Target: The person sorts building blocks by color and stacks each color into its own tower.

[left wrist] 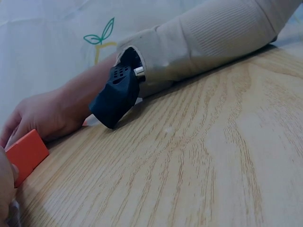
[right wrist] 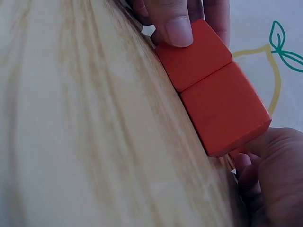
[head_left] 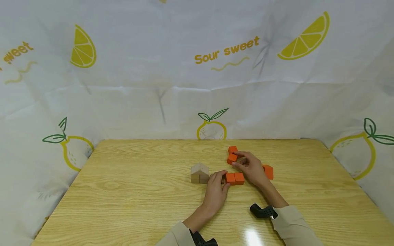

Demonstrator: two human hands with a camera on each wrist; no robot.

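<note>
Two orange cubes stand side by side on the table; my left hand (head_left: 215, 194) pinches the left cube (head_left: 230, 179) between thumb and fingers. The right cube (head_left: 239, 178) touches it. In the right wrist view, the left thumb (right wrist: 179, 30) lies on the front face of its cube. My right hand (head_left: 251, 169) pinches another orange cube (head_left: 232, 158) farther back. Just behind that one is one more orange cube (head_left: 233, 149). Partly hidden by the right hand, an orange block with a slanted corner (head_left: 269, 172) sits to its right.
Left of the left hand stands a small house of plain wooden blocks (head_left: 199, 173), with a peaked block on top. The wooden table (head_left: 138, 191) ends at a lemon-print cloth (head_left: 147, 109) behind. Black wrist devices (head_left: 263, 211) stick out from both sleeves.
</note>
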